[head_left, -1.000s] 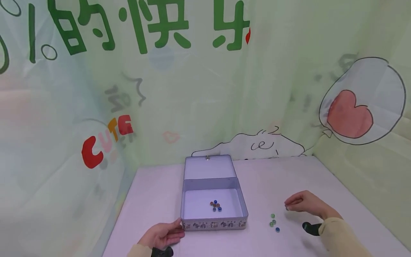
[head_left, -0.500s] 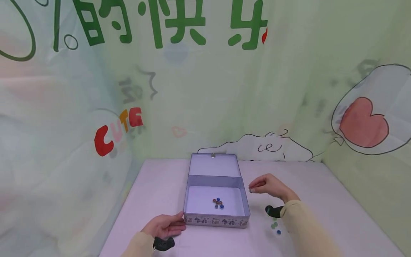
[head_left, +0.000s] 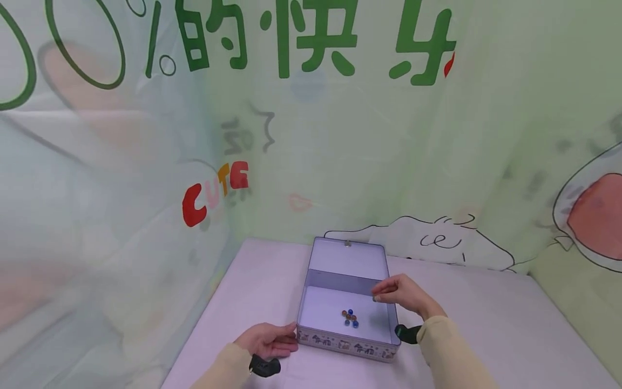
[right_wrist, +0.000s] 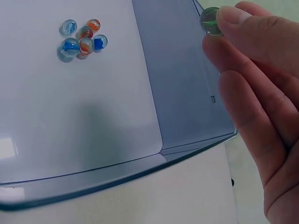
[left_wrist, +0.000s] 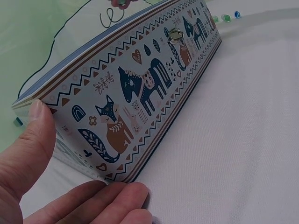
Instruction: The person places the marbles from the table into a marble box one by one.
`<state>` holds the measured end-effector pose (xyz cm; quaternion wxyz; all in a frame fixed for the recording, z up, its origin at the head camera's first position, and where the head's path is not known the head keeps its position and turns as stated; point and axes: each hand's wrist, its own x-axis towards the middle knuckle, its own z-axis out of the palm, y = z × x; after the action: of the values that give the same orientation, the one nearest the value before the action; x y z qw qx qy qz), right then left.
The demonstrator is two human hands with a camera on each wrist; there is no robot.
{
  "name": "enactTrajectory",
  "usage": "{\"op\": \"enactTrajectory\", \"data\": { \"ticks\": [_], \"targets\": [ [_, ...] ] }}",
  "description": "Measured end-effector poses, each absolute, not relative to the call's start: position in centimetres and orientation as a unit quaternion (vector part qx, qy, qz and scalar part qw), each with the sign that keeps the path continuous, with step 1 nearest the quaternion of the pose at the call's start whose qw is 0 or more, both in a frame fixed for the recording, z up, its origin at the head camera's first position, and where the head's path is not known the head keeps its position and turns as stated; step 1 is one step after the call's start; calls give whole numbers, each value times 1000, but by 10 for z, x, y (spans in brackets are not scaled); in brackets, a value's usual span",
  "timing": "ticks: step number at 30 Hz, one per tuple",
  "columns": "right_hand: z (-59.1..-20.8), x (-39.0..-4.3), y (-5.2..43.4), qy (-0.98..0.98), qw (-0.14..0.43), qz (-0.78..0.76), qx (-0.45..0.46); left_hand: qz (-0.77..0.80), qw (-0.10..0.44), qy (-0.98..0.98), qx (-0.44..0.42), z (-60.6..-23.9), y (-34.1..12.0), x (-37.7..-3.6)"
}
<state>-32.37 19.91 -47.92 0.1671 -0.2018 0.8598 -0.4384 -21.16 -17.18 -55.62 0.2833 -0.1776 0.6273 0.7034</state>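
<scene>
**Green marble now over the tin**

Pinched between the right thumb and fingertips [right_wrist: 243, 18]: one green marble [right_wrist: 211, 21], gripped lightly, with the other fingers loosely curled below it. Held in the air above the tin [head_left: 347, 341], near its 2 o'clock corner and just inside the rim. Not yet let go.

A second ago: right hand [head_left: 405, 294] out over the table [head_left: 486, 313], well apart from the tin at about 3 o'clock and beside the loose marbles. Half a second ago: at the tin's right wall. Now past that wall and over the floor of the tin. So one marble is off the table but not yet counted inside (carried, not dropped).

Left hand [head_left: 267, 340] unchanged at the tin's 7 o'clock corner: thumb [left_wrist: 32, 140] pressed on the end wall, straight fingers [left_wrist: 117, 196] flat on the cloth against the bottom edge. Steadying, not gripping.

Counts:
- Held: one green marble.
- Cluster of marbles [right_wrist: 81, 37] on the tin floor, near the middle: six clear to see, blue and orange, possibly a seventh tucked under.
- Loose marbles [left_wrist: 225, 17] off the tin's right end, around 4 o'clock: three (two green, one blue), against four a second ago.
- One tin, with its lid [head_left: 347, 258] laid open at 12 o'clock.
</scene>
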Motion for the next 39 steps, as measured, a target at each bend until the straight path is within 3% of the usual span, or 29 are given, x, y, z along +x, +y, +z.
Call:
{"op": "enactTrajectory", "data": {
  "ticks": [11, 23, 39],
  "targets": [
    [-479, -321, 209, 860, 154, -447, -194, 700, 292, 622, -196, -556, -170, -218],
    [-482, -312, 235, 848, 141, -472, -193, 708, 310, 615, -157, -564, -165, -211],
    [-513, -289, 338, 879, 168, -438, -80, 717, 296, 610, -162, -565, -169, -206]
  ]
}}
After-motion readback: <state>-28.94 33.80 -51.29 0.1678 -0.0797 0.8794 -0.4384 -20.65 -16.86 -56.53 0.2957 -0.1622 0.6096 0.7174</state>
